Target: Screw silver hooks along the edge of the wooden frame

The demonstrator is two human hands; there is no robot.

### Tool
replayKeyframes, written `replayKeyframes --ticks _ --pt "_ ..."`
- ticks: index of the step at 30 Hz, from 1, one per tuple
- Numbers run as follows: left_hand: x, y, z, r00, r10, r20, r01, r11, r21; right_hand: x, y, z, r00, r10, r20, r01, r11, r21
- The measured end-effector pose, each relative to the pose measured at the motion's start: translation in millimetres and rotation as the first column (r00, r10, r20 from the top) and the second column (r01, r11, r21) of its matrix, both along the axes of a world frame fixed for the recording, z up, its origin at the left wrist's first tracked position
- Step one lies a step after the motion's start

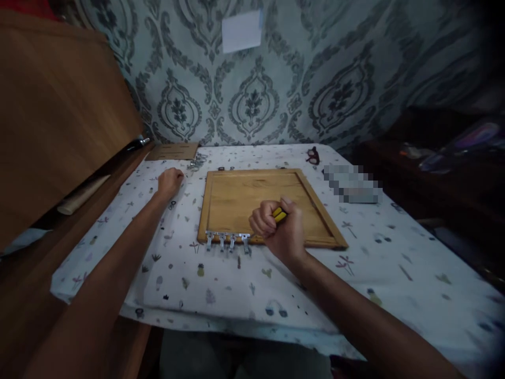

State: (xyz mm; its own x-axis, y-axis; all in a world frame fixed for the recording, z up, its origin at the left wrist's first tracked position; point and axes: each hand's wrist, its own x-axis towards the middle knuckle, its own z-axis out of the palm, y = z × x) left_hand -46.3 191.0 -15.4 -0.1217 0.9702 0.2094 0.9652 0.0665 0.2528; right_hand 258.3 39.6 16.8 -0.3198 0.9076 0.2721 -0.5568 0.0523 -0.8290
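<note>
A framed wooden panel (252, 202) lies flat on the patterned white cloth, its raised rim running round the edge. Several metal clips (232, 242) sit in a row along the left part of its near edge. My right hand (282, 229) is closed over the near side of the panel, gripping a yellow-handled tool (279, 214); the rest of the tool is hidden in the fist. Left of the panel, my left hand (169, 183) rests near the cloth with its fingers curled together. Whatever those fingers hold cannot be made out. Just beyond them lies a small pile of metal pieces (196, 162).
A brown cardboard piece (173, 151) lies at the table's back left. Dark-framed glasses (313, 156) and a blurred-out flat object (351, 184) are at the right. A large wooden board (63, 105) stands along the left side. A patterned wall (252, 100) closes off the back.
</note>
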Motion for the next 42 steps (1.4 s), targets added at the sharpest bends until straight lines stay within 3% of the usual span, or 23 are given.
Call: replayKeyframes --ticks 5,9,11,14,16,19,22,25,34,42 --pt "0 -4 5.8 0.998 0.033 0.056 -0.034 0.999 0.004 0 0 1.0 1.000 -0.014 -0.010 0.013 1.000 -0.016" --pt "6 -15 18.5 0.986 0.009 0.169 -0.014 1.000 0.027 0 -1 2.5 1.000 -0.005 -0.023 0.005 1.000 0.022" --pt "17 -26 26.4 0.965 -0.055 0.257 0.045 0.998 0.043 0 -1 3.2 1.000 0.002 -0.016 -0.002 0.999 0.036" --pt "47 -50 37.3 0.878 -0.241 0.414 0.249 0.968 0.034 1 -1 3.8 1.000 0.006 -0.012 -0.005 0.999 0.050" --pt "73 -71 42.8 0.777 -0.365 0.513 0.424 0.906 0.002 1 -1 3.8 1.000 0.003 -0.013 -0.002 0.998 0.058" --pt "111 -99 47.1 0.627 -0.466 0.624 0.650 0.754 -0.090 1 -1 3.7 1.000 -0.011 -0.014 0.012 0.998 0.066" --pt "135 -114 45.8 0.511 -0.489 0.707 0.791 0.589 -0.164 1 -1 3.7 0.999 -0.016 -0.036 0.018 0.997 0.077" --pt "143 -116 40.8 0.443 -0.492 0.749 0.846 0.506 -0.168 1 -1 3.3 0.999 -0.024 -0.044 0.027 0.997 0.078" --pt "144 -114 32.4 0.490 -0.524 0.697 0.848 0.472 -0.240 -2 -3 1.1 0.994 -0.079 -0.072 0.084 0.993 0.077" --pt "147 -114 40.1 0.567 -0.641 0.518 0.821 0.494 -0.286 -3 -2 0.2 0.994 -0.082 -0.070 0.090 0.990 0.112"
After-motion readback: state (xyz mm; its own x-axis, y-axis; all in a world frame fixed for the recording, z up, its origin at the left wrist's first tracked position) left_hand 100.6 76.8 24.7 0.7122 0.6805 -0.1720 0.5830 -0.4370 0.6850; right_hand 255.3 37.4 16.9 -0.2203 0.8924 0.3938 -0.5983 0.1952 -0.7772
